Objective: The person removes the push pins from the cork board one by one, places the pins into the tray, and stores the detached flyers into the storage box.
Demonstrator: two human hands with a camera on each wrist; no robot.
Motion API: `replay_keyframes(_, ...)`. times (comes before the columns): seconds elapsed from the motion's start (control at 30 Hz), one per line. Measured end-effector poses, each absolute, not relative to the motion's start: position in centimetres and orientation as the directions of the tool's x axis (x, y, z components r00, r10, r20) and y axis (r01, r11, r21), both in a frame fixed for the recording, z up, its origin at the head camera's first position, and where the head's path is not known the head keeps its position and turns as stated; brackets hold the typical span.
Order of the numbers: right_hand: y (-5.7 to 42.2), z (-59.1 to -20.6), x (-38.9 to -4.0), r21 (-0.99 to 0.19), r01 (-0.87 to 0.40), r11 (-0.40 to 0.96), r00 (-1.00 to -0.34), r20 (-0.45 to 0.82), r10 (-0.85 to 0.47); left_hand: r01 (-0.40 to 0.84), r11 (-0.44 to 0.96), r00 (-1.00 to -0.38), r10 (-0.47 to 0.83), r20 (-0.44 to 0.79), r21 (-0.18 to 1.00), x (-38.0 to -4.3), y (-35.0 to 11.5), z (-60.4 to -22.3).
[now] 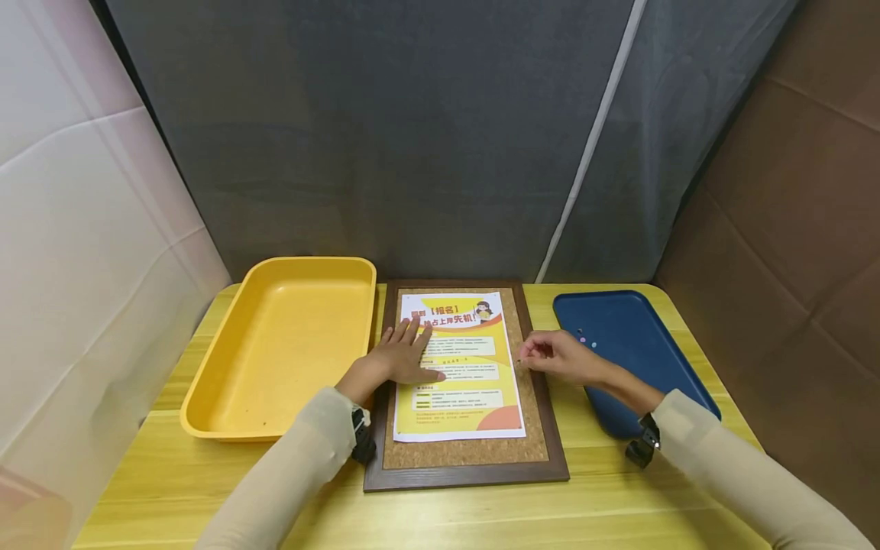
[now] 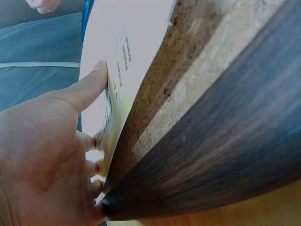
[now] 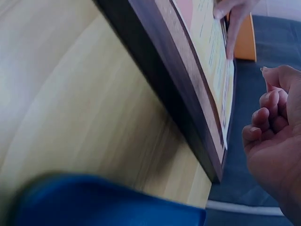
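A printed poster point(image 1: 450, 428) lies on a cork board point(image 1: 467, 456) with a dark brown frame point(image 1: 467, 478). My left hand point(image 1: 402, 361) rests on the poster's left part with its fingers spread; in the left wrist view its thumb point(image 2: 89, 89) touches the sheet. Beyond the poster's right edge, over the cork and frame, my right hand point(image 1: 560, 356) pinches a tiny thing, probably a push pin point(image 3: 262, 69), between thumb and forefinger. Its other fingers are curled. The pin is too small to make out clearly. Tiny dark marks show near the poster's corners.
A deep yellow tray point(image 1: 230, 367) stands left of the board, with a few dark specks inside. On the right a dark blue tray point(image 1: 635, 328) holds several small coloured pieces point(image 1: 583, 338). All stand on a wooden table point(image 1: 474, 519), with a grey curtain point(image 1: 412, 153) behind.
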State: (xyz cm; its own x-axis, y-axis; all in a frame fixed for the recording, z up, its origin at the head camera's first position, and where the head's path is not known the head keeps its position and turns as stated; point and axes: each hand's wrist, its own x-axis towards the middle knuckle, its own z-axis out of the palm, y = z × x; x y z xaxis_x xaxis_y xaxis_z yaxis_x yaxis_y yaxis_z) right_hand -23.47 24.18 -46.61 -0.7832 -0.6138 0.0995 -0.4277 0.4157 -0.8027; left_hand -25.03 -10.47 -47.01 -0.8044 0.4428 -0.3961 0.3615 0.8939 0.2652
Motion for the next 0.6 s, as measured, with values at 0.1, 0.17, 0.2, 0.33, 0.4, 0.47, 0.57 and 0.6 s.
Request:
replay_keyframes(0.1,25.0,-46.6,-23.8,-0.788,-0.451,0.42,-0.782,0.122,-0.612,0.362,0.894,-0.804,0.443,-0.396,0.264,-25.0,-10.5,-47.1)
replay_keyframes(0.17,25.5,-46.6,-23.9,-0.774,-0.472,0.422,-0.778,0.14,-0.612,0.361,0.894,-0.804,0.442,-0.398,0.264,-24.9,-10.5,-47.1)
replay_keyframes(0.2,25.7,-46.6,-24.0,-0.769,-0.478,0.424,-0.778,0.147,-0.611,0.36,0.894,-0.804,0.442,-0.398,0.265,-24.9,-10.5,-47.1)
replay_keyframes(0.33,26.7,-46.4,-24.4,-0.757,-0.484,0.439,-0.781,0.148,-0.606,0.362,0.895,-0.806,0.441,-0.395,0.261,-24.9,-10.6,-47.2)
replay_keyframes(0.4,27.3,-46.5,-24.7,-0.752,-0.474,0.458,-0.791,0.135,-0.597,0.362,0.895,-0.809,0.441,-0.39,0.26,-24.9,-10.6,-47.2)
replay_keyframes(0.47,28.0,-46.5,-25.1,-0.746,-0.467,0.475,-0.799,0.127,-0.587,0.363,0.896,-0.811,0.44,-0.386,0.258,-25.0,-10.6,-47.2)
replay_keyframes(0.57,28.9,-46.6,-25.6,-0.736,-0.462,0.495,-0.812,0.128,-0.569,0.362,0.896,-0.813,0.438,-0.384,0.257,-25.0,-10.7,-47.2)
replay_keyframes(0.6,29.2,-46.6,-25.7,-0.73,-0.466,0.499,-0.815,0.135,-0.564,0.361,0.896,-0.813,0.438,-0.384,0.257,-24.9,-10.7,-47.2)
